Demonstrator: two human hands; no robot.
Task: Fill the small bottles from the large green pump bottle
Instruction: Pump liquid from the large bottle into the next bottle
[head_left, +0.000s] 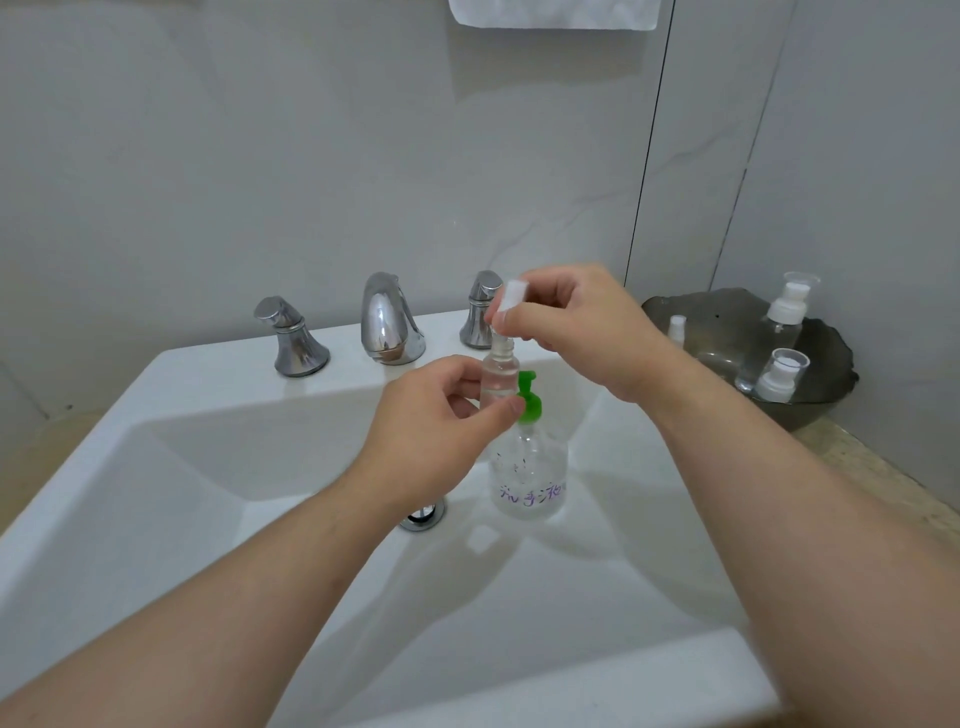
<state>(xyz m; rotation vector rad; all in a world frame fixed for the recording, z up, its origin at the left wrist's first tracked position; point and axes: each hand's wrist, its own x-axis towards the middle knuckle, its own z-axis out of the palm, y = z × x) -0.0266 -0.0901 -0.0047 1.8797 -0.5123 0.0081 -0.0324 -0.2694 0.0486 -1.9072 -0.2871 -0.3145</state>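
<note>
The white sink (208, 467) carries the green pump bottle (530, 478), upright just right of the drain (423, 514); a dark dish (831, 332) sits farther right.

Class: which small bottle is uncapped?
The small bottle the left hand grips; the right hand holds its white top. Those in the dark dish are capped.

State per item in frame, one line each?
Small clear plastic bottle: upright, cap lifted off, held in left hand fingers.
White spray cap: off, pinched by right hand above the neck.
Large clear bottle with green pump: upright in white sink, pump on.
Chrome faucet: no water running.
Three small clear bottles on dark tray: white tops on.
</note>
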